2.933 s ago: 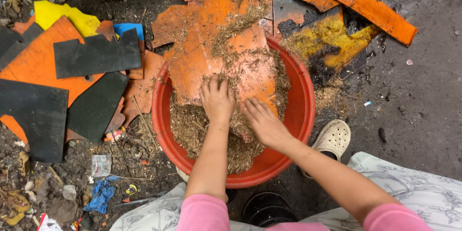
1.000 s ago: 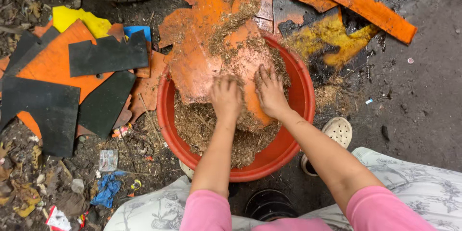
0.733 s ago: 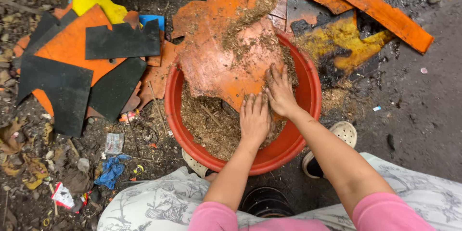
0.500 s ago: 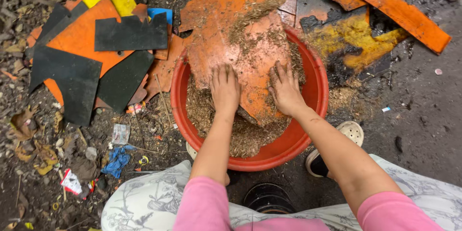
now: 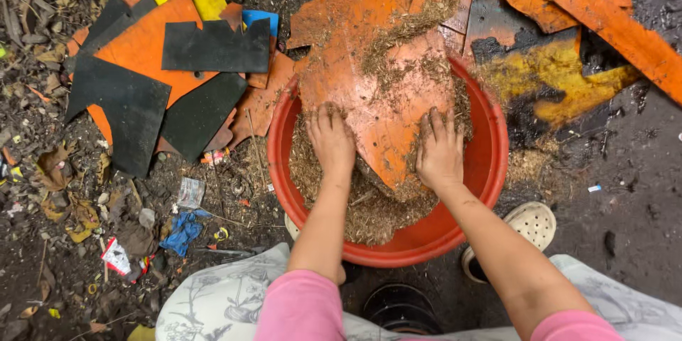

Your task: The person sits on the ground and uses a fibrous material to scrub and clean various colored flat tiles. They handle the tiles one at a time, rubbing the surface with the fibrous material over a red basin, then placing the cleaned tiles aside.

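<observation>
Two hands press on an orange sheet over a red basin.
Left hand [image 5: 331, 143] and right hand [image 5: 440, 150] lie flat, fingers [image 5: 435, 122] slightly spread, on the orange sheet [image 5: 380, 92] leaning into the red basin [image 5: 490, 170] of dry fibre.

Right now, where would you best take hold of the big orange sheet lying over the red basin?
Probably by its two side edges, from the near side, where the left hand and right hand press. The sheet narrows to a point inside the basin, so both edges sit within reach.
</observation>
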